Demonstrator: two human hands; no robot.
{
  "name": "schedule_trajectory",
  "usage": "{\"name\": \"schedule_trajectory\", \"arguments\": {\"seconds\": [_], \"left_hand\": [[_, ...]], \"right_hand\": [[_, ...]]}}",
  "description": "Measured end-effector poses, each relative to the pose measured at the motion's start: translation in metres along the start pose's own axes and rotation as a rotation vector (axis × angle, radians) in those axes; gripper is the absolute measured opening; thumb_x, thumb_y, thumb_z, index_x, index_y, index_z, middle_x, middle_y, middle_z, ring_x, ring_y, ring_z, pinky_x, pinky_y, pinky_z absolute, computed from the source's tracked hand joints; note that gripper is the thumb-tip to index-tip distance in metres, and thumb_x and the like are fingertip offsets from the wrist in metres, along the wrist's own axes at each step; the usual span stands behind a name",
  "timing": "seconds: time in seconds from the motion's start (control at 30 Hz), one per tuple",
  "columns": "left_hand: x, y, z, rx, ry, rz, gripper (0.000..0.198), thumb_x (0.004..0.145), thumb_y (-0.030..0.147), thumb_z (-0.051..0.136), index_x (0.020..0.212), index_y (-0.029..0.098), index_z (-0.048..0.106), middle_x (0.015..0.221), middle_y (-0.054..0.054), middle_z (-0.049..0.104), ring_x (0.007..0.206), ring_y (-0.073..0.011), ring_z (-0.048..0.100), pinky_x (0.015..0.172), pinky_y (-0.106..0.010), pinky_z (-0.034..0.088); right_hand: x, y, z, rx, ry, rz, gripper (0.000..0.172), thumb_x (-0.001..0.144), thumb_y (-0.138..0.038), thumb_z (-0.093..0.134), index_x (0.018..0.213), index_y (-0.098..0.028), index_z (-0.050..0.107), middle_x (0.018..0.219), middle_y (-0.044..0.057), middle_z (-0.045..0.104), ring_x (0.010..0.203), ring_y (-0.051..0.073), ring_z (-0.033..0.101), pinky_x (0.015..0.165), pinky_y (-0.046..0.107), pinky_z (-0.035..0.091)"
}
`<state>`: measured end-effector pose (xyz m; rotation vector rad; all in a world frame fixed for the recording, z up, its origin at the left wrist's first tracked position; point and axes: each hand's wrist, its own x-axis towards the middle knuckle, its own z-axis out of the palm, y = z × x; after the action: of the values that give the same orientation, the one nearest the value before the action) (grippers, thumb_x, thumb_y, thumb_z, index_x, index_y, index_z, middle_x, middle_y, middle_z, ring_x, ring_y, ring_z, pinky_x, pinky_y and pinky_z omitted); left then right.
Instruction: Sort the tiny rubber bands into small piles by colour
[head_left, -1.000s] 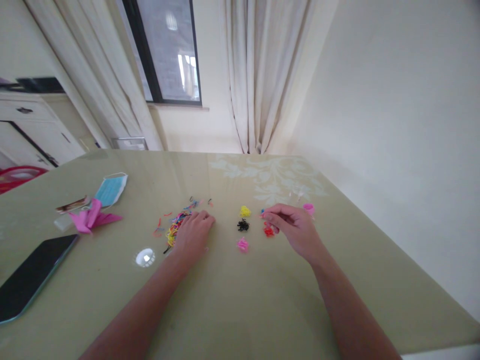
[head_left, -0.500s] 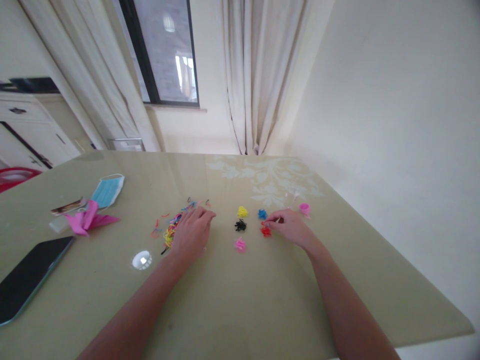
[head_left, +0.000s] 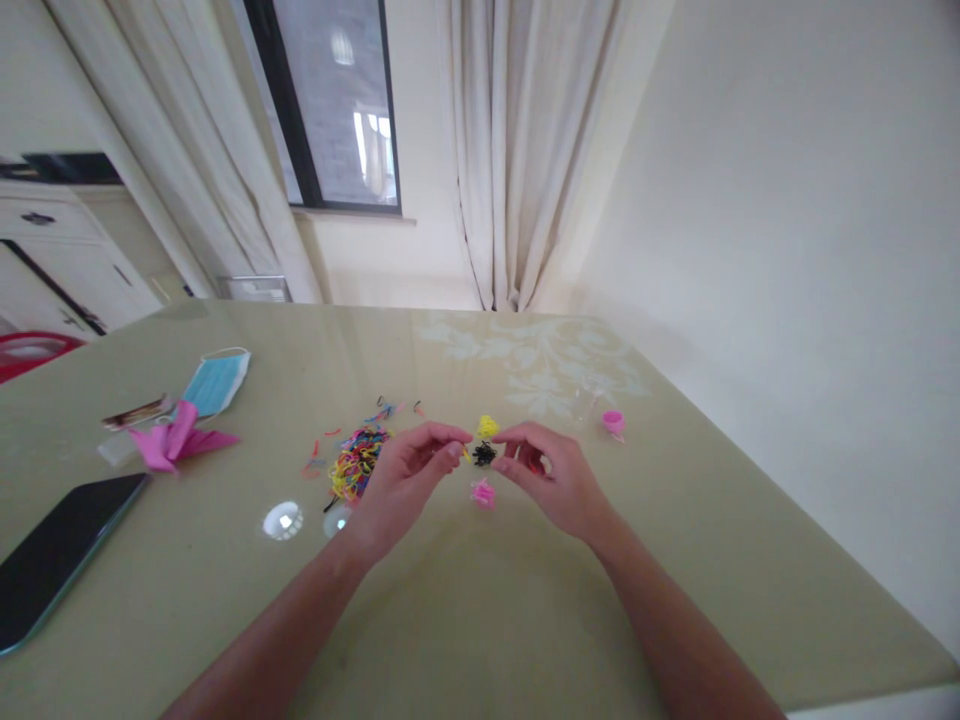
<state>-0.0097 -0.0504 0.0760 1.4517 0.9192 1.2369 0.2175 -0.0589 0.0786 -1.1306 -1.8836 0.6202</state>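
Between thumb and fingers, my left hand (head_left: pixel 409 475) pinches a small yellow rubber band (head_left: pixel 466 455). To its left lies a mixed heap of coloured rubber bands (head_left: pixel 354 468), partly covered by the hand. My right hand (head_left: pixel 555 475) faces it, thumb and forefinger apart, beside a black pile of rubber bands (head_left: pixel 484 454). Behind the black pile sits a yellow pile (head_left: pixel 488 426); in front of it is a pink pile (head_left: pixel 483 493). Some red rubber bands (head_left: pixel 535 466) show through the right hand's fingers, and that hand hides the blue pile.
A pink cup-like piece (head_left: pixel 613 422) stands to the right. On the left are a phone (head_left: pixel 67 550), a pink folded-paper bird (head_left: pixel 178 440) and a blue face mask (head_left: pixel 217 382). A clear dome-shaped object (head_left: pixel 283 520) lies nearer me. A wall (head_left: pixel 810 300) borders the table's right side.
My left hand has come right from the mixed heap with a yellow rubber band in its pinch. My right hand has moved left from the red pile toward the black one, its fingertips parted.
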Motion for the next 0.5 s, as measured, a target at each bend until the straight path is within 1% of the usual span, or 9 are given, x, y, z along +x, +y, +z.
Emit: {"name": "schedule_trajectory", "arguments": {"seconds": [0.07, 0.1, 0.2, 0.23, 0.3, 0.37, 0.43, 0.5], "left_hand": [[-0.002, 0.000, 0.002, -0.026, -0.023, -0.002, 0.026, 0.089, 0.044, 0.078, 0.098, 0.020, 0.080, 0.090, -0.004, 0.078, 0.080, -0.0152, 0.068, 0.074, -0.025, 0.056], [-0.002, 0.000, 0.004, -0.036, -0.036, -0.007, 0.026, 0.089, 0.044, 0.077, 0.099, 0.020, 0.080, 0.092, -0.005, 0.079, 0.083, -0.0161, 0.069, 0.076, -0.026, 0.057], [-0.004, -0.002, 0.007, -0.044, -0.061, -0.020, 0.029, 0.090, 0.047, 0.077, 0.100, 0.020, 0.079, 0.096, -0.006, 0.080, 0.088, -0.0188, 0.072, 0.081, -0.029, 0.059], [-0.005, -0.002, 0.008, -0.040, -0.065, -0.019, 0.030, 0.090, 0.048, 0.076, 0.100, 0.020, 0.079, 0.096, -0.007, 0.080, 0.088, -0.0191, 0.073, 0.081, -0.030, 0.059], [-0.005, -0.003, 0.009, -0.026, -0.074, -0.013, 0.032, 0.091, 0.049, 0.075, 0.100, 0.019, 0.078, 0.095, -0.007, 0.080, 0.087, -0.0191, 0.073, 0.081, -0.030, 0.060], [-0.005, -0.004, 0.009, -0.002, -0.080, -0.007, 0.032, 0.092, 0.050, 0.073, 0.102, 0.019, 0.078, 0.096, -0.007, 0.080, 0.087, -0.0189, 0.073, 0.081, -0.030, 0.060], [-0.003, -0.007, 0.006, 0.051, -0.072, 0.006, 0.031, 0.095, 0.048, 0.069, 0.106, 0.020, 0.077, 0.099, -0.007, 0.080, 0.089, -0.0190, 0.073, 0.081, -0.030, 0.059], [0.001, -0.011, 0.000, 0.194, -0.049, 0.033, 0.031, 0.100, 0.045, 0.062, 0.111, 0.021, 0.076, 0.102, -0.007, 0.079, 0.091, -0.0200, 0.073, 0.083, -0.032, 0.059]], "right_hand": [[-0.005, -0.008, 0.011, 0.039, 0.000, -0.075, 0.032, 0.092, -0.045, 0.079, 0.112, -0.021, 0.073, 0.088, 0.003, 0.074, 0.065, 0.013, 0.060, 0.061, 0.026, 0.046], [-0.007, -0.010, 0.015, 0.038, 0.005, -0.102, 0.030, 0.092, -0.044, 0.081, 0.110, -0.022, 0.073, 0.089, 0.003, 0.074, 0.066, 0.013, 0.061, 0.062, 0.026, 0.046], [-0.010, -0.011, 0.022, 0.010, 0.035, -0.141, 0.013, 0.097, -0.035, 0.075, 0.099, -0.023, 0.073, 0.083, 0.003, 0.073, 0.066, 0.014, 0.060, 0.065, 0.028, 0.046], [-0.010, -0.012, 0.023, 0.003, 0.045, -0.146, 0.010, 0.099, -0.032, 0.072, 0.096, -0.023, 0.073, 0.079, 0.002, 0.072, 0.065, 0.015, 0.059, 0.065, 0.029, 0.046], [-0.009, -0.013, 0.022, 0.009, 0.060, -0.151, 0.011, 0.099, -0.028, 0.069, 0.092, -0.022, 0.074, 0.073, 0.001, 0.070, 0.063, 0.015, 0.057, 0.063, 0.029, 0.045], [-0.008, -0.014, 0.019, 0.043, 0.063, -0.123, 0.012, 0.098, -0.027, 0.069, 0.090, -0.021, 0.076, 0.071, 0.001, 0.069, 0.061, 0.014, 0.055, 0.061, 0.028, 0.043], [-0.007, -0.016, 0.016, 0.114, 0.050, -0.054, 0.015, 0.097, -0.030, 0.069, 0.088, -0.021, 0.077, 0.070, 0.001, 0.069, 0.059, 0.013, 0.053, 0.057, 0.027, 0.042], [-0.006, -0.016, 0.014, 0.221, 0.017, 0.030, 0.021, 0.097, -0.035, 0.070, 0.087, -0.020, 0.079, 0.069, 0.002, 0.070, 0.057, 0.012, 0.053, 0.054, 0.025, 0.040]]}}
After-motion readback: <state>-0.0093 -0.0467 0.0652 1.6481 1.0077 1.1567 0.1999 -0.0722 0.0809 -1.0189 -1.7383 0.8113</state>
